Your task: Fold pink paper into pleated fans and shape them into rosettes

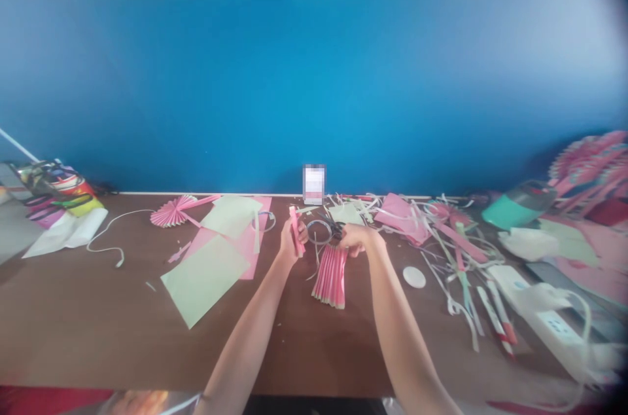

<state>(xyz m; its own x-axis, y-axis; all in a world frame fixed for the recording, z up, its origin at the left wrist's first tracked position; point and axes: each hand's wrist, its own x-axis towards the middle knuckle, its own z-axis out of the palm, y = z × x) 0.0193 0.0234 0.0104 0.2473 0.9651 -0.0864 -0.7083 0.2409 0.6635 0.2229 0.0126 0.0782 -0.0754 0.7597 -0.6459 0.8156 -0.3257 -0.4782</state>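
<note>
My left hand (290, 239) is closed around a narrow folded strip of pink paper (297, 232), held upright over the middle of the table. To its right, my right hand (357, 238) reaches down with curled fingers beside a small dark object (337, 230), possibly scissor handles; what the fingers grip is hidden. Just below that hand, a pleated pink paper (330, 277) with pale edges lies fanned on the table. Between both hands sits a ring-shaped roll of tape (319, 222).
Green sheets (206, 281), pink sheets and a pink paper fan (171, 211) lie left. A phone (314, 184) with a blurred screen stands against the blue panel (314, 74). Right are paper scraps, a white disc (415, 277), markers (495, 320) and a power strip (544, 317).
</note>
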